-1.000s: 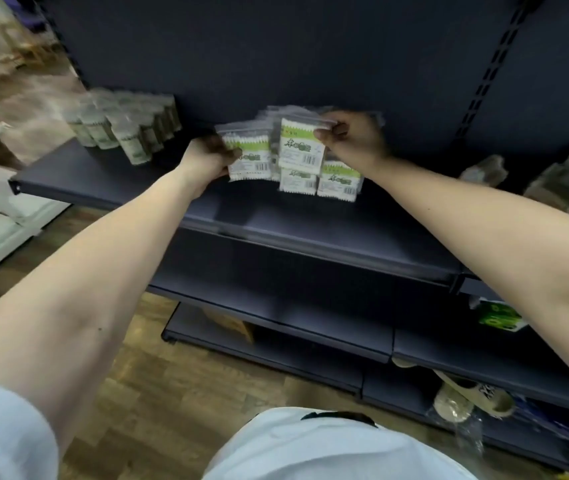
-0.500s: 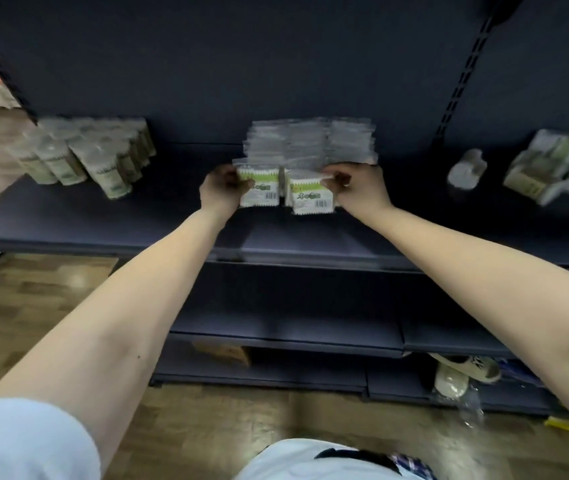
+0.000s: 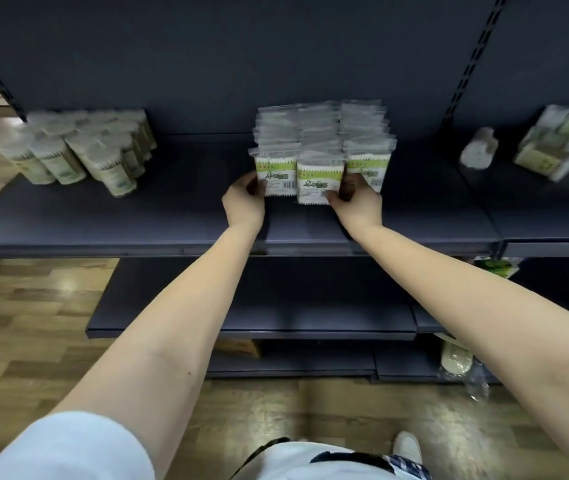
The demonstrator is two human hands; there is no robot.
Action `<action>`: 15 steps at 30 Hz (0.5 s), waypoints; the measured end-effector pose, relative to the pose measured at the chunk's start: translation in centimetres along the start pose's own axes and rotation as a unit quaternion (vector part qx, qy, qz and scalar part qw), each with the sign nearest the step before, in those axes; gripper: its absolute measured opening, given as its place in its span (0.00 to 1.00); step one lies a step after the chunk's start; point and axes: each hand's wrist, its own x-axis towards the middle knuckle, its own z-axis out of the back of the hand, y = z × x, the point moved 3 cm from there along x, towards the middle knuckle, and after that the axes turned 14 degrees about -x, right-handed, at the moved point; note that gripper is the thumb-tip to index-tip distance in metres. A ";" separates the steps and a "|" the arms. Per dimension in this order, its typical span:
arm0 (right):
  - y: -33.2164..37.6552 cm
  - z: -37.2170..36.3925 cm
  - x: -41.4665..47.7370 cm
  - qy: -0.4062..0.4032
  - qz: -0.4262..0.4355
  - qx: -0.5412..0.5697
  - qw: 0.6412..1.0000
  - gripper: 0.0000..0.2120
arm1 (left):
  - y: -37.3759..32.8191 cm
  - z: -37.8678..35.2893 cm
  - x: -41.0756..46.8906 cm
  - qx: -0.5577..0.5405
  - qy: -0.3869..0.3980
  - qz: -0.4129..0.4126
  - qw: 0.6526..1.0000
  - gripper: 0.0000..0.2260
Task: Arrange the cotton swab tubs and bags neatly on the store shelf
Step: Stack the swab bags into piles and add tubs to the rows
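The bags (image 3: 321,133) stand in three rows on the shelf (image 3: 137,220), at the centre of the frame. Each front bag carries a green-and-white band with dark characters too blurred for us to read. We see a barcode below the band on the left and right bags.

Our left hand (image 3: 243,202) grips the left bag (image 3: 276,176) at its lower left edge, thumb on the face. Our right hand (image 3: 359,199) pinches the lower right corner of the middle bag (image 3: 316,181), fingers curled into the gap beside the right bag (image 3: 371,166). The middle bag sits lowest in the frame.

The tubs (image 3: 79,154) cluster at the upper left, their labels unreadable. Bare shelf lies between tubs and bags, in front of the bags down to the front edge, and to their right up to the shelf join.
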 end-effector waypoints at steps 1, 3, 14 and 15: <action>0.0 -0.2 0.0 -0.006 -0.004 0.000 1.000 0.18 | 0.1 -0.1 0.0 -0.005 0.000 0.008 1.000 0.15; -0.1 -0.5 -0.1 -0.020 -0.004 0.007 1.000 0.18 | 0.2 -0.1 0.1 -0.004 -0.004 0.018 1.000 0.15; -0.3 -0.6 -0.4 -0.064 -0.020 0.023 0.997 0.14 | 0.3 -0.8 0.2 0.045 0.016 -0.010 0.999 0.15; -0.3 -0.6 -0.4 -0.067 -0.020 0.032 0.997 0.14 | 0.3 -0.8 0.3 0.050 0.017 -0.011 0.999 0.15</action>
